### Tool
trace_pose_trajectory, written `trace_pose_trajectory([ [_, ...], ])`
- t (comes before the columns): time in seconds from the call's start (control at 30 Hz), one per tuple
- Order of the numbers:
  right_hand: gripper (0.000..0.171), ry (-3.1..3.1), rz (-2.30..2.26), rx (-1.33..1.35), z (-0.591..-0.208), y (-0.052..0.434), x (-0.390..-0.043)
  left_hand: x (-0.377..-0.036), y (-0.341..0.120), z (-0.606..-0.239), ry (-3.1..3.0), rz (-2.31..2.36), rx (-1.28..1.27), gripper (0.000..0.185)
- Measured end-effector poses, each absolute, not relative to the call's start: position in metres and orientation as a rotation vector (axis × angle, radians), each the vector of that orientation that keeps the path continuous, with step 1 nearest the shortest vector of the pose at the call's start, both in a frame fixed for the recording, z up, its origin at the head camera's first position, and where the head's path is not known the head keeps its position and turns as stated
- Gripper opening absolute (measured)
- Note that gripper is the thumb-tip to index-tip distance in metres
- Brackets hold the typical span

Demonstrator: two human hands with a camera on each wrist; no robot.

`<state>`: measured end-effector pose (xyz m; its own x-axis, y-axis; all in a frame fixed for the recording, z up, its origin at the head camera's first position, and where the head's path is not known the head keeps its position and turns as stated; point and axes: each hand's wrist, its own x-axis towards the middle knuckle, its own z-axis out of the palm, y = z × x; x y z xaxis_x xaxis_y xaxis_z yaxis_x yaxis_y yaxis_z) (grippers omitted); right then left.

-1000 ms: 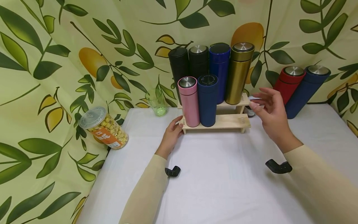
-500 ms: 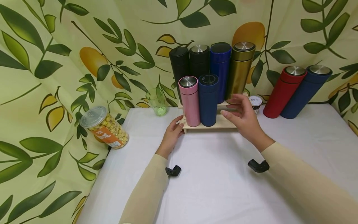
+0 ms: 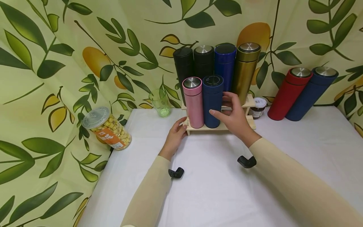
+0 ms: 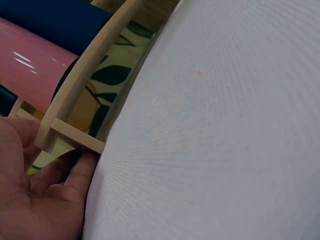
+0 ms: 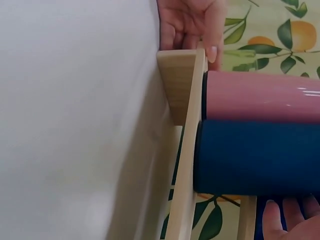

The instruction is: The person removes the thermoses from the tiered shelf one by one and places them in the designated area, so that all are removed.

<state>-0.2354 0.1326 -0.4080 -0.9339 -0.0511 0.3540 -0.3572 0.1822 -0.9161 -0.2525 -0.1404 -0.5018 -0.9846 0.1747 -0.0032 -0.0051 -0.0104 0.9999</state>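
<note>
In the head view, a pink bottle [image 3: 193, 107] and a matte dark blue bottle [image 3: 212, 104] stand upright on the lower step of a small wooden rack [image 3: 251, 123]. My left hand [image 3: 174, 137] grips the rack's left end, thumb on the shelf and fingers curled by the leg, as the left wrist view also shows. My right hand [image 3: 236, 118] is at the dark blue bottle, its thumb stretched across the front. In the right wrist view, the fingertips [image 5: 272, 210] lie just beside that bottle's side, with a narrow gap between.
Two black bottles [image 3: 204, 60], a shiny blue one [image 3: 225, 63] and a gold one [image 3: 246, 72] stand on the upper step. Right of the rack are a small jar [image 3: 258, 108], a red bottle [image 3: 289, 94] and another blue bottle [image 3: 312, 94]. Leftward are a green glass [image 3: 160, 102] and a popcorn tub [image 3: 109, 129].
My right hand has moved left from beside the red bottle, past the gold one, to the dark blue bottle on the lower step. My left hand stays on the rack's end.
</note>
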Motion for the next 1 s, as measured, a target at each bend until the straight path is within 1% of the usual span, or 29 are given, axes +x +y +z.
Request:
trace_pose_trajectory([
  [0.4, 0.083, -2.169, 1.837, 0.347, -0.406, 0.117, -0.243, -0.255, -0.138, -0.503, 2.092, 2.159, 0.191, 0.047],
  [0.57, 0.08, -2.166, 1.823, 0.334, -0.406, 0.116, -0.245, -0.255, -0.138, -0.503, 2.094, 2.162, 0.185, 0.047],
  [1.0, 0.079, -2.139, 1.819, 0.318, -0.409, 0.119, -0.234, -0.252, -0.14, -0.503, 2.111, 2.143, 0.168, 0.046],
])
